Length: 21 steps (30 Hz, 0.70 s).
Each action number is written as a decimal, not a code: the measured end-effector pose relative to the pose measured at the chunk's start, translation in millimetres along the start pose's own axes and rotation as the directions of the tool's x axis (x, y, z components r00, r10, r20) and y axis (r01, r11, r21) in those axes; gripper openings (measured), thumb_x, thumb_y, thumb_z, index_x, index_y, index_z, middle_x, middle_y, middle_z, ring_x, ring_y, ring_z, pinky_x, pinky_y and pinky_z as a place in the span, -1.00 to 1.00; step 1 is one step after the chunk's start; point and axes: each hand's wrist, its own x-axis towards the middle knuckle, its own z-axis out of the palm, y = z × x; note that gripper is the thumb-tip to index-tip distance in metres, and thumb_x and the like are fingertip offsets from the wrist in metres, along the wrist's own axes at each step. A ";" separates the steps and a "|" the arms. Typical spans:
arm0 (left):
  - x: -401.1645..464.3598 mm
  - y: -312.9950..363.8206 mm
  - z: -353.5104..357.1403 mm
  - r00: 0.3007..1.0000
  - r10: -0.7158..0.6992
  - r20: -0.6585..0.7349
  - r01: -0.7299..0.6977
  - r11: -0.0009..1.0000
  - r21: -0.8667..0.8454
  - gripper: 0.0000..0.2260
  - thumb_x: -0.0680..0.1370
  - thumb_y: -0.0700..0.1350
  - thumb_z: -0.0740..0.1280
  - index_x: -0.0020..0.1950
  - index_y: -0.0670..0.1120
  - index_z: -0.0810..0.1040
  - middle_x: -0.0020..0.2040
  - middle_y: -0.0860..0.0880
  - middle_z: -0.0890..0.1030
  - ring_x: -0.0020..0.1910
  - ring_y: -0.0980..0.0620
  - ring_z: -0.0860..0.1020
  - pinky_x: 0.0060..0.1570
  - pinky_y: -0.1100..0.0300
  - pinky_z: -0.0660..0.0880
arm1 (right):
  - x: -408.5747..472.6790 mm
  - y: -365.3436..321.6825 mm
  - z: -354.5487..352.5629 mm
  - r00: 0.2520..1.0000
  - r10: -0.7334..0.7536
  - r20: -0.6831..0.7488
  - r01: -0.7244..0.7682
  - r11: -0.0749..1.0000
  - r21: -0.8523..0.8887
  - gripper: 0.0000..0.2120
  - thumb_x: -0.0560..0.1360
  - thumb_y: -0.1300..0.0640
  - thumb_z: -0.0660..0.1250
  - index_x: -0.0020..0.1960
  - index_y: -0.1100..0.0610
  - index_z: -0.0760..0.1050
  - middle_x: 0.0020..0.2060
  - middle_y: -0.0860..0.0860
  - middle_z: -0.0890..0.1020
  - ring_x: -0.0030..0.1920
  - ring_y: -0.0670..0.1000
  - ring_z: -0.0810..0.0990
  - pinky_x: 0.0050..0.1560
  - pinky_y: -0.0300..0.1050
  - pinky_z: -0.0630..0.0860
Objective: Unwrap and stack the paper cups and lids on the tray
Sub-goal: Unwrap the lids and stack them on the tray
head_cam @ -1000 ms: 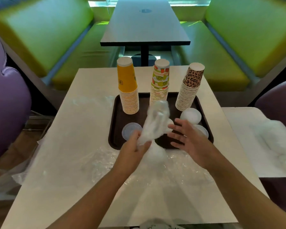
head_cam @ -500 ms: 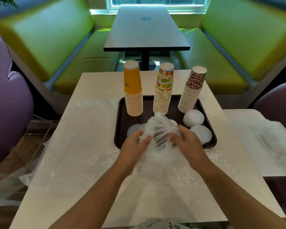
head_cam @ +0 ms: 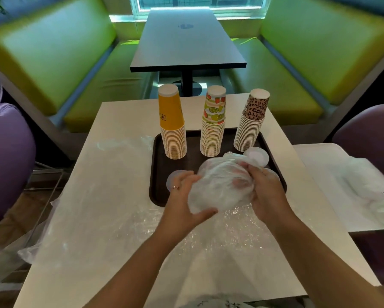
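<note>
Lids, bundled in clear plastic wrap [head_cam: 222, 183], sat over the near edge of the brown tray [head_cam: 157, 174], both hands curled around the bundle: left hand [head_cam: 182, 196] at 9 o'clock, right hand [head_cam: 265, 192] at 3 o'clock. Yellow cups [head_cam: 172, 127], fruit-print cups [head_cam: 212, 125] and leopard-print cups [head_cam: 251, 125] stood stacked at 12 o'clock on the tray, on the white surface [head_cam: 120, 174].

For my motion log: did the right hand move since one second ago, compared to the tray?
Yes. The right hand closed in leftward onto the plastic bundle above the tray, opposite the left hand.
</note>
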 end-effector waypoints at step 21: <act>15.9 4.0 -33.3 0.917 -0.184 -0.354 0.028 0.915 -0.403 -0.65 0.46 0.31 0.18 0.15 0.18 0.46 0.22 0.01 0.44 0.19 0.04 0.49 0.16 0.08 0.49 | 2.0 7.8 -14.0 0.990 -0.056 0.128 0.084 0.970 -0.226 -0.75 0.48 0.30 0.35 0.14 0.16 0.53 -0.16 0.10 0.68 -0.17 0.03 0.65 -0.15 -0.04 0.56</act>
